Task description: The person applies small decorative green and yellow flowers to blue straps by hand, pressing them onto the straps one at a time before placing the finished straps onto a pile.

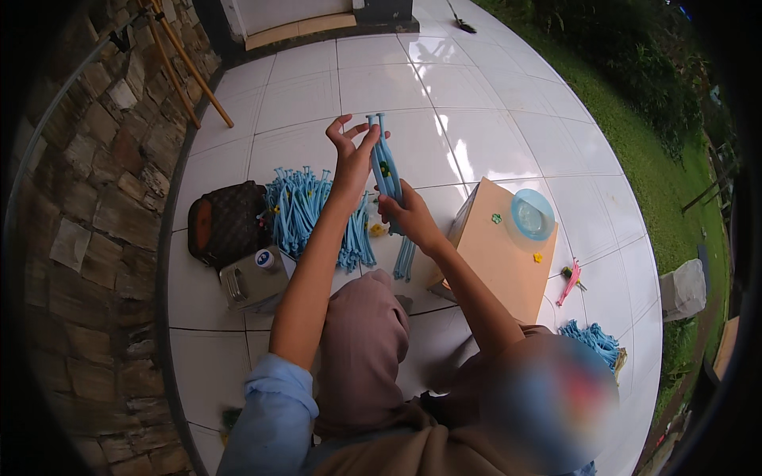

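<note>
Both my hands hold a light-blue flip-flop strap (pixel 398 178) up in front of me, its two knobbed ends pointing away. A small dark-green flower with a yellow centre sits on it. My left hand (pixel 349 163) pinches the strap near the knobbed ends, with some fingers bent apart. Lower down, my right hand (pixel 411 214) is closed around the other end, partly hiding it. Behind my left forearm lies a large heap of similar blue straps (pixel 300 208). A few more straps (pixel 405 260) lie on the floor below my right hand.
To the right stands a cardboard box (pixel 496 262) with a blue-rimmed bowl (pixel 532 216), a green flower (pixel 497 218) and a yellow flower (pixel 538 258) on top. Pink straps (pixel 570 282) and another blue bundle (pixel 591 341) lie beyond. A brown bag (pixel 228 224) and a tin (pixel 252 284) sit left.
</note>
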Tool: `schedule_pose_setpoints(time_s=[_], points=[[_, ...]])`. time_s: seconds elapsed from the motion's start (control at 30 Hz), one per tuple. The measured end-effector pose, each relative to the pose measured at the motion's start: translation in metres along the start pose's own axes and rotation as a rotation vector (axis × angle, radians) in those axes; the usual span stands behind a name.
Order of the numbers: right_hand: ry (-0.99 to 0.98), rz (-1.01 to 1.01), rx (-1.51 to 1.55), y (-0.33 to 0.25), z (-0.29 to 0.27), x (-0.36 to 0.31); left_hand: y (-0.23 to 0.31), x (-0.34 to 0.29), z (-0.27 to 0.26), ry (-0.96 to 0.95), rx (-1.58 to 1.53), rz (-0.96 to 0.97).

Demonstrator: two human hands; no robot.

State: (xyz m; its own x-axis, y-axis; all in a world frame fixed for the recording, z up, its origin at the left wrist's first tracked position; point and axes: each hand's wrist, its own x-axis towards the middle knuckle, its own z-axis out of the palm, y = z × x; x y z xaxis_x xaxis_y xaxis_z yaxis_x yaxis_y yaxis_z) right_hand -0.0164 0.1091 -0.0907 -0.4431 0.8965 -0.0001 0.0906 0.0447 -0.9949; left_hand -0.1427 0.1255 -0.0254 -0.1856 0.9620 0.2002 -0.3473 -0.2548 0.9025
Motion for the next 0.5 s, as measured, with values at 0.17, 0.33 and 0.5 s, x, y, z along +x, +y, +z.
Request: schedule_pose_setpoints(time_s=[0.17, 0.33, 0.5], points=[[0.101, 0.284, 0.08, 0.11, 0.055, 0.028, -0.106, -0.048, -0.097, 0.013, 0.243, -0.64], [0.092, 0.215, -0.184, 0.169, 0.106, 0.024, -0.179, -0.085, -0.149, 0.224, 0.271, -0.6], [0.241, -0.202, -0.541, 0.201, 0.11, 0.043, -0.212, -0.067, -0.161, 0.299, 1.1, -0.038]])
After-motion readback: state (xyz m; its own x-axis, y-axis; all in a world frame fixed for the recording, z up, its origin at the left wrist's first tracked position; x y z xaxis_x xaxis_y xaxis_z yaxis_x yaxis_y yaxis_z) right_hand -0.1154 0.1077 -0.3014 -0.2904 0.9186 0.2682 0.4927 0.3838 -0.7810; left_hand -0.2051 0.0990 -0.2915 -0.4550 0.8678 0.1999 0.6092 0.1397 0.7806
